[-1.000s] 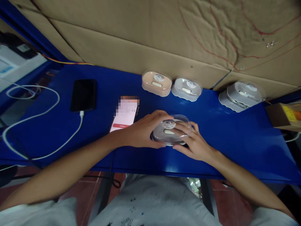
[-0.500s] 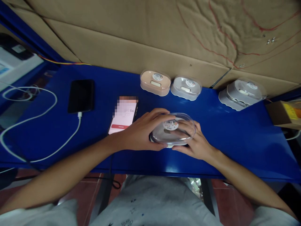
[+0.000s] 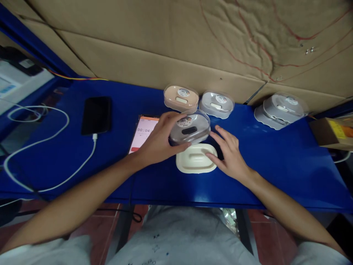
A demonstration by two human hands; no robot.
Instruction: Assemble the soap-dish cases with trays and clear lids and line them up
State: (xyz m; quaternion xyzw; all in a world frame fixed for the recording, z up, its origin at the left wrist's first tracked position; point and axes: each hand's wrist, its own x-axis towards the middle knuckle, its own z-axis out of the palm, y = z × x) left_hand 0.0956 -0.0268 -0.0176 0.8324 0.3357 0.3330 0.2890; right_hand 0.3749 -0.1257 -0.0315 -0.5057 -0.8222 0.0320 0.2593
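Note:
My left hand (image 3: 162, 138) grips the grey oval box top (image 3: 178, 136), whose clear plastic lid carries a round sticker. A dark slot shows in its middle. It is raised and tilted just beyond a cream oval tray (image 3: 195, 167), which lies on the blue table with its hollow facing up. My right hand (image 3: 230, 152) is open at the tray's right side, fingers apart. Its thumb reaches over the tray's right rim; whether it touches I cannot tell. The index finger comes close to the box top's right end.
At the back stand a peach box (image 3: 180, 99), a grey box (image 3: 216, 105) and stacked grey boxes (image 3: 281, 110). A phone showing a timer (image 3: 142, 134) lies left of my hand. Farther left is a black device (image 3: 96, 115) with a white cable (image 3: 64, 134). A cardboard carton (image 3: 328, 132) sits at right.
My left hand has lifted the box top up and away from me, uncovering the cream tray. My right hand has let go of the box top and spread its fingers.

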